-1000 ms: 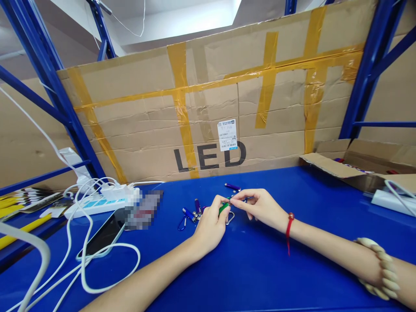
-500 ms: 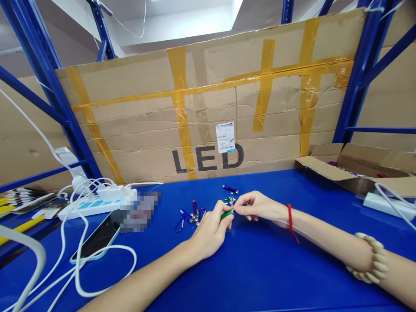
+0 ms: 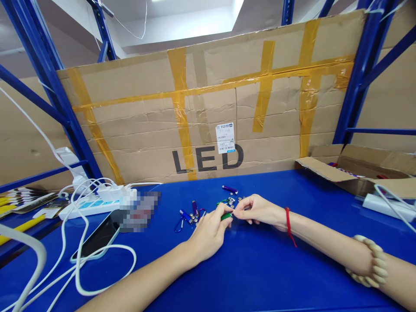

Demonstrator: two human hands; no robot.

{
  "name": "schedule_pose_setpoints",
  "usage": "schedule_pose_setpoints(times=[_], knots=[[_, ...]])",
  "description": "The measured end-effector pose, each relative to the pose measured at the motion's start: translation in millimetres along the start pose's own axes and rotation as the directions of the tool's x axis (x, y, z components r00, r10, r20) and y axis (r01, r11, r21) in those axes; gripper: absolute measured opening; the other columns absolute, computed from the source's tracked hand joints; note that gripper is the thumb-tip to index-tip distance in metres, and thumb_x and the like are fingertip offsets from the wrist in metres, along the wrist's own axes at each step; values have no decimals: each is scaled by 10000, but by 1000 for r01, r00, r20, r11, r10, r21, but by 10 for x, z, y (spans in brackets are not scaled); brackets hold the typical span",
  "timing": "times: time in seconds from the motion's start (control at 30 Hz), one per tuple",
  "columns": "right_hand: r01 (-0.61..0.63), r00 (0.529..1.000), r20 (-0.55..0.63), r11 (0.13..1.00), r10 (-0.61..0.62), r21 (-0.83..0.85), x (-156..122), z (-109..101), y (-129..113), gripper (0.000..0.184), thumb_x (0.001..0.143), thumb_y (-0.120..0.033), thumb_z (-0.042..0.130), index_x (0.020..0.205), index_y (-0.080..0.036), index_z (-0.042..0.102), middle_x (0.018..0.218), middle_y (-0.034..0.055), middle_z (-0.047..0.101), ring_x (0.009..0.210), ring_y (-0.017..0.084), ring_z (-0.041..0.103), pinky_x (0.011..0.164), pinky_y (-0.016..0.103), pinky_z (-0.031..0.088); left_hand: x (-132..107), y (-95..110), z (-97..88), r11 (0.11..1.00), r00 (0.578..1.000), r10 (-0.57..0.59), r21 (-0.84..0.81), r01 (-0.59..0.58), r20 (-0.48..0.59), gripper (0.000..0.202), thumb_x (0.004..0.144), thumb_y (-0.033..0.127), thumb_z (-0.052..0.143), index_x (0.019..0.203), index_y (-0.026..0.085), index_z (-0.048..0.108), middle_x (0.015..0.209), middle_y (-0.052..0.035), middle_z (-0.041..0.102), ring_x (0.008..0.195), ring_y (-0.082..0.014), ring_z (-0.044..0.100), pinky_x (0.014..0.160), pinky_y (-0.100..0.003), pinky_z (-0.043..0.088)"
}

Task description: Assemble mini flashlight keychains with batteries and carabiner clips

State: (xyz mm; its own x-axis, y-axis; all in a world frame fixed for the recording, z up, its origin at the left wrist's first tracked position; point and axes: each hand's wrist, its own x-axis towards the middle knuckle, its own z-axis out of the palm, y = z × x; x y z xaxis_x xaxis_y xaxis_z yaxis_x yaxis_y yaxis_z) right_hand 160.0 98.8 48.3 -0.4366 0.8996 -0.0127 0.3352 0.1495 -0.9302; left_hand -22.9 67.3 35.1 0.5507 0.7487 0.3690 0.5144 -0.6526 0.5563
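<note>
My left hand (image 3: 211,232) is closed round a small green metal tube (image 3: 226,216), which looks like a mini flashlight body. The fingers of my right hand (image 3: 253,209) pinch together at the tube's right end; whatever is between them is too small to make out. Just behind my fingertips lie a green carabiner (image 3: 222,202) and small silver parts (image 3: 231,201). A purple tube (image 3: 230,189) lies farther back. To the left of my left hand are a blue tube (image 3: 186,216), a dark purple tube (image 3: 195,208) and a blue carabiner (image 3: 179,225).
On the left, a phone (image 3: 99,236), a white power strip (image 3: 94,206) and looping white cables (image 3: 130,251) cover the blue table (image 3: 253,277). An open cardboard box (image 3: 328,171) stands at the right, beside a white adapter (image 3: 385,204). A taped cardboard sheet (image 3: 146,130) closes off the back.
My right hand has shifted slightly down and its fingers are curled closer together at the tube's end. More of the green carabiner and silver parts shows behind. My left hand has hardly moved.
</note>
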Motion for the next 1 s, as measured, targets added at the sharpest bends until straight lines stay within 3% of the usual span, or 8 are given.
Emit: schedule_pose_setpoints(times=[0.33,0.53,0.83,1.0], knots=[[-173,984,6,955,177,240,-80,81,-123,490,478,-574,731,638,-131,595,460,-53,416,423,23,316,350,122,203,23,2,19,1000,998,-27,1,27,-54,154,887,216,318,954,214,457,763,0,578,689,-139,540,650,-229,385],[-139,990,7,979,139,147,-72,54,-126,469,554,-565,702,661,-116,618,478,-43,434,422,20,322,351,119,218,19,13,14,998,997,-50,38,52,-50,144,886,216,321,938,222,456,774,5,583,693,-141,548,652,-227,383],[-166,985,-22,980,169,109,-54,54,-102,458,570,-561,690,563,-128,542,445,-36,449,404,30,342,354,140,224,36,-8,34,994,997,-53,89,58,-51,133,882,212,323,886,213,456,731,9,573,656,-141,545,630,-229,375],[-59,997,-46,991,65,117,-54,90,-111,448,561,-548,698,560,-139,517,449,-44,467,394,32,367,365,140,262,45,0,33,997,997,-28,66,33,-65,164,884,214,315,904,216,478,718,13,560,631,-130,523,611,-222,371]])
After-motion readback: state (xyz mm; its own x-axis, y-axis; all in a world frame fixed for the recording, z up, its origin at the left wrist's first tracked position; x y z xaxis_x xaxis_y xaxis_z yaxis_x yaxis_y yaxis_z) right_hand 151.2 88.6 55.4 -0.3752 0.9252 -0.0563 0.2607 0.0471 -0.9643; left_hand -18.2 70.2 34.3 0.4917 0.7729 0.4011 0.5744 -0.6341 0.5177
